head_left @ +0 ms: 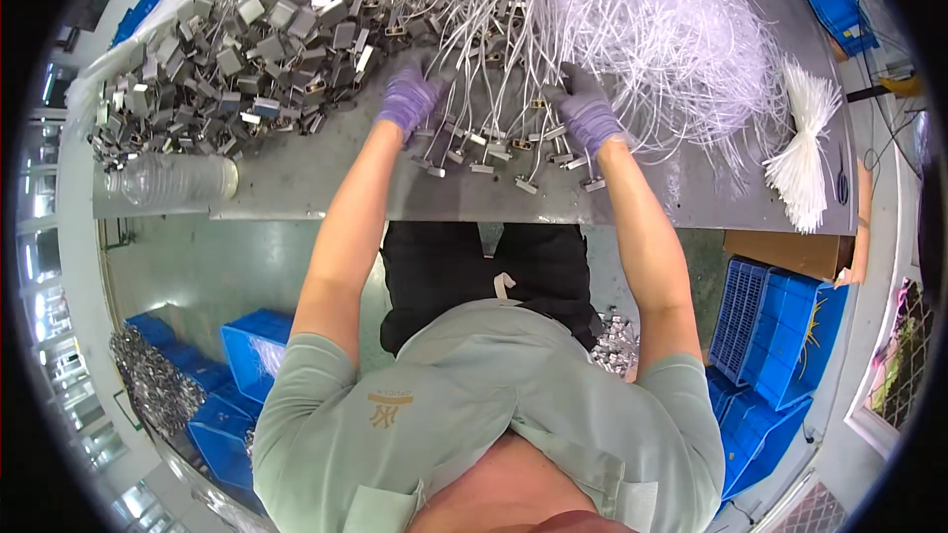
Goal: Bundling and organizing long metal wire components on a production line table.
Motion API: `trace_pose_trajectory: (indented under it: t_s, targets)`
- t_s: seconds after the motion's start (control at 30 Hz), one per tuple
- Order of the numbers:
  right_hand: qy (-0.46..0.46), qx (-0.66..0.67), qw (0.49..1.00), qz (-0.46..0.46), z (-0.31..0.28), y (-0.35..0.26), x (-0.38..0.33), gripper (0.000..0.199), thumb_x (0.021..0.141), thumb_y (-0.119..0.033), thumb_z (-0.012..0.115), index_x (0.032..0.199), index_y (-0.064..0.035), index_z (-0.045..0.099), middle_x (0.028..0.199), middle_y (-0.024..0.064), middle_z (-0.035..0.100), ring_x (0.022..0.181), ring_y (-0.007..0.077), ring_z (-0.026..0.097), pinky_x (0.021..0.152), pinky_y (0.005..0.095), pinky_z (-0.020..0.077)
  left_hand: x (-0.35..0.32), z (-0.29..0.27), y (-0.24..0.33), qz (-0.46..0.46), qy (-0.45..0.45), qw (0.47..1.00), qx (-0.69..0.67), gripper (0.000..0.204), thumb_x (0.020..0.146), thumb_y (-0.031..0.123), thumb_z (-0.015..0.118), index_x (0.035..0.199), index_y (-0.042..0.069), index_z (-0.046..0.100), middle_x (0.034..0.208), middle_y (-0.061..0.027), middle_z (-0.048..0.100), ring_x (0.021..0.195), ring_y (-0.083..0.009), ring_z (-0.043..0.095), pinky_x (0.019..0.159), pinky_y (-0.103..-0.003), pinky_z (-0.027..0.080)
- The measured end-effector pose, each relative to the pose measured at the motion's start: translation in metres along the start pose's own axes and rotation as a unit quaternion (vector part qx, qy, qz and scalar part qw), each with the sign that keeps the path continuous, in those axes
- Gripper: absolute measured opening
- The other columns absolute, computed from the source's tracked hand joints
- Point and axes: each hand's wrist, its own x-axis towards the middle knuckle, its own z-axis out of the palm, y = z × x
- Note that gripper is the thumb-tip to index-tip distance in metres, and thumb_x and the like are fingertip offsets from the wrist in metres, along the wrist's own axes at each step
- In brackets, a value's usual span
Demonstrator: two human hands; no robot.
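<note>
Both hands wear purple gloves with dark grey fingers. My left hand (411,96) lies over the grey table at the left of a spread of thin white cords, its fingers stretched forward; the tips blend into the dark tabletop. On the other side of the cords is my right hand (585,107), fingers apart, the thumb side beside the strands. Between the hands, the white cords (502,79) run toward me and end in small silvery metal blocks (481,168), several of them lying loosely near the table's front edge. Whether either hand touches a cord is hard to see.
A heap of grey metal blocks (267,49) covers the table's left, near a clear plastic bottle (178,180). A big tangle of white cords (662,30) fills the back right. A tied white cord bundle (805,143) lies at the right edge. Blue crates (775,336) stand below.
</note>
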Motion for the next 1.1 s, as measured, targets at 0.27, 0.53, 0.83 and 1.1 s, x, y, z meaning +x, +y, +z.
trace_pose_trajectory:
  t_s: [0.27,0.53,0.83,1.1]
  targets:
    - [-0.139,0.033,0.984,0.110,0.002,-0.050,0.000,0.078,0.078,-0.045,0.065,0.130,0.0069,0.041,0.126,0.0267,0.051,0.120,0.0349,0.048,0.102,0.0354,0.0361,-0.002,0.007,0.028,-0.172,-0.178,0.904,-0.349,0.056,0.081,0.040,0.066,0.119,0.000,0.057,0.111,-0.0108,0.063,0.099,-0.0221,0.057,0.090,-0.034,0.043]
    - [-0.061,-0.126,0.990,-0.002,0.034,-0.067,-0.026,0.053,0.082,-0.044,0.059,0.113,-0.0018,0.054,0.099,0.0256,0.062,0.096,0.0390,0.060,0.083,0.0417,0.0484,-0.005,0.005,0.041,-0.123,-0.225,0.920,-0.297,0.064,0.080,0.046,0.065,0.120,-0.003,0.056,0.112,-0.0138,0.062,0.099,-0.0206,0.058,0.090,-0.032,0.043]
    - [-0.001,-0.045,0.997,0.063,0.000,-0.035,-0.014,0.035,0.089,-0.040,0.050,0.101,-0.0099,0.062,0.094,0.0149,0.066,0.090,0.0351,0.063,0.080,0.0409,0.0488,0.009,0.027,0.076,-0.118,-0.114,0.985,-0.057,0.078,0.064,0.043,0.079,0.115,-0.010,0.053,0.106,-0.0245,0.062,0.096,-0.0300,0.062,0.083,-0.036,0.049]
    - [0.106,-0.111,0.986,0.068,-0.047,-0.019,-0.001,0.030,0.084,-0.031,0.050,0.100,-0.0117,0.066,0.096,0.0171,0.066,0.091,0.0349,0.063,0.082,0.0414,0.0484,0.015,0.040,0.053,-0.113,-0.116,0.984,-0.072,0.082,0.063,0.046,0.078,0.115,-0.011,0.053,0.109,-0.0272,0.060,0.104,-0.0331,0.060,0.088,-0.037,0.047]
